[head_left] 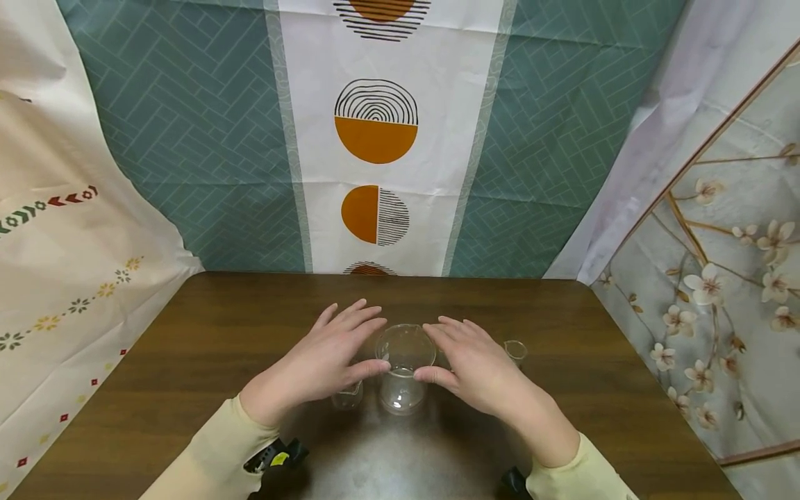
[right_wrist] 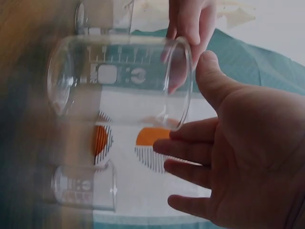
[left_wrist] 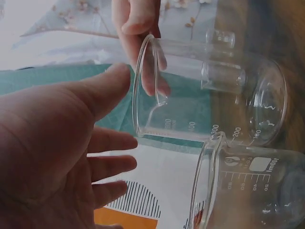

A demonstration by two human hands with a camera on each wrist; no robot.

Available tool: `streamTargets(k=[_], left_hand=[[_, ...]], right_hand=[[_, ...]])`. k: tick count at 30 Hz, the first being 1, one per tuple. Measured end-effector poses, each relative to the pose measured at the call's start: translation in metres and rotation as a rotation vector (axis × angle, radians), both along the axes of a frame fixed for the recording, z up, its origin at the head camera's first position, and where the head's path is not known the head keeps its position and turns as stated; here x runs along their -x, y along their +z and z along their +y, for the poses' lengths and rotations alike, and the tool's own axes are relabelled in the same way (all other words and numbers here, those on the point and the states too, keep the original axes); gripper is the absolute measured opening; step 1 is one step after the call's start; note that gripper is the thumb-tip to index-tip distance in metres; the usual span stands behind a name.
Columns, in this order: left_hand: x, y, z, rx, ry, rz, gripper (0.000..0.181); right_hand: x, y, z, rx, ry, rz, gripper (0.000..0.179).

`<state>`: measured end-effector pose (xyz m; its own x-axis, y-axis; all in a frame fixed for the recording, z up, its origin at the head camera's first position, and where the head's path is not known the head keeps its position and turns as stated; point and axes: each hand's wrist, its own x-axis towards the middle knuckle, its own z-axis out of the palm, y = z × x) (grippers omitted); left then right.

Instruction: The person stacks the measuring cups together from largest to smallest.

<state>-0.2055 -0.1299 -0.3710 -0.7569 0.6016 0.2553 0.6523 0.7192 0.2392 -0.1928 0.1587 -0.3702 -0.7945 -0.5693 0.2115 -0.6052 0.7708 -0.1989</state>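
Note:
A large clear glass beaker (head_left: 403, 397) stands upright on the table between the two hands. My left hand (head_left: 334, 354) is at the left of its rim, with straight, spread fingers and the thumb near the glass. Opposite it, my right hand (head_left: 478, 364) reaches to the right side of the rim, fingers likewise extended. In both wrist views the fingertips come right up to the rim of the large beaker (right_wrist: 119, 81). A smaller beaker marked 100 ml (left_wrist: 257, 186) stands close to its left, partly hidden by the left hand in the head view.
Another small beaker (head_left: 515, 351) stands behind the right hand, also visible in the right wrist view. The brown wooden table (head_left: 156, 375) ends at a patterned cloth (head_left: 375, 139) at the back. A floral panel (head_left: 706, 326) borders the right side.

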Motion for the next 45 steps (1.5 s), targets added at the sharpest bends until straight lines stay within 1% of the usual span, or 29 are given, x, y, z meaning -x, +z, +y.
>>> streamTargets(k=[4, 7, 17, 25, 28, 36, 40, 45], left_hand=[[0.001, 0.001, 0.002, 0.011, -0.032, -0.027, 0.072], [0.001, 0.001, 0.002, 0.016, -0.037, -0.026, 0.073], [0.001, -0.002, 0.002, 0.017, -0.045, -0.002, 0.071], [-0.002, -0.001, 0.005, 0.014, -0.048, 0.020, 0.068], [-0.003, -0.001, 0.006, 0.016, -0.046, 0.026, 0.067], [-0.005, -0.002, 0.008, 0.039, -0.037, 0.057, 0.066], [-0.005, -0.003, 0.009, 0.044, -0.036, 0.071, 0.065], [-0.006, -0.002, 0.011, 0.040, -0.034, 0.082, 0.064]], right_hand=[[-0.005, 0.001, -0.002, -0.021, -0.026, 0.039, 0.083], [-0.005, 0.002, -0.002, -0.030, -0.037, 0.056, 0.083], [-0.002, 0.000, 0.000, -0.018, -0.026, 0.039, 0.078], [0.003, 0.002, 0.007, 0.027, 0.024, -0.035, 0.078], [0.005, 0.002, 0.009, 0.047, 0.032, -0.066, 0.078], [0.005, 0.001, 0.010, 0.085, -0.007, -0.153, 0.086], [0.005, 0.000, 0.008, 0.094, -0.020, -0.170, 0.090], [0.008, -0.002, 0.007, 0.107, -0.014, -0.182, 0.094]])
